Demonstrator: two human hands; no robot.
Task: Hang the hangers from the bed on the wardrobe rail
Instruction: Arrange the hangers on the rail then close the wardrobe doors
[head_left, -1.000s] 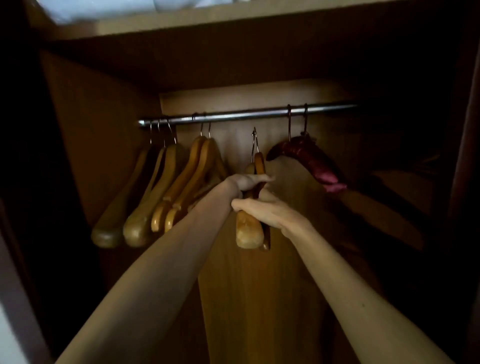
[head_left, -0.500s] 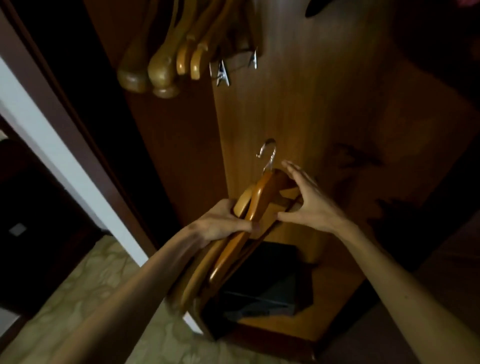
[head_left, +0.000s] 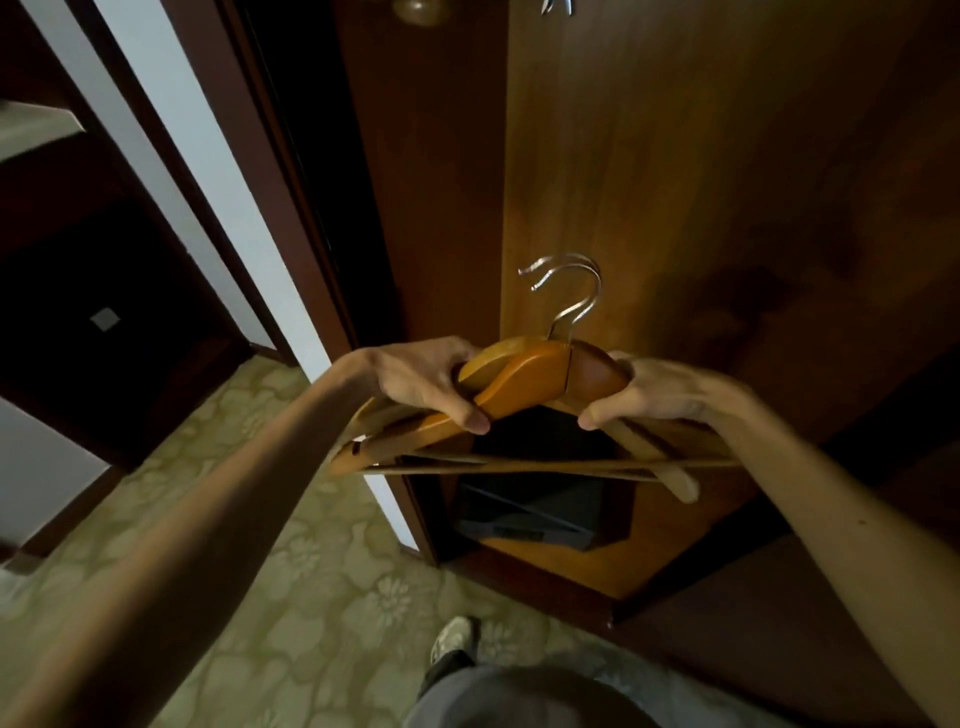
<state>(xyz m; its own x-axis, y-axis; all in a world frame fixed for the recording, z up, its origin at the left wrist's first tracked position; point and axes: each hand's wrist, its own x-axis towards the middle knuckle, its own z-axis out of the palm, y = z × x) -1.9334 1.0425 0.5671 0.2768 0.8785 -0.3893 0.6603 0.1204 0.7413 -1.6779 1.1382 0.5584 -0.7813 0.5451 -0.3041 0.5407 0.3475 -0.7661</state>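
I hold a small stack of wooden hangers flat in front of the open wardrobe, their metal hooks pointing up and away. My left hand grips the left shoulder of the stack, thumb underneath. My right hand grips the right shoulder, fingers curled over the top. The crossbars run below both hands. The rail is out of view above; only the tip of a hung hanger and a metal clip show at the top edge.
The wardrobe's wooden back panel fills the upper right. A dark box sits on the wardrobe floor below the hangers. A white door frame stands on the left over patterned carpet. My shoe is near the bottom.
My view has dropped from the rail to the wardrobe floor. The stack went from hanging upright near the rail to held level and low; my right hand has closed on its right shoulder.
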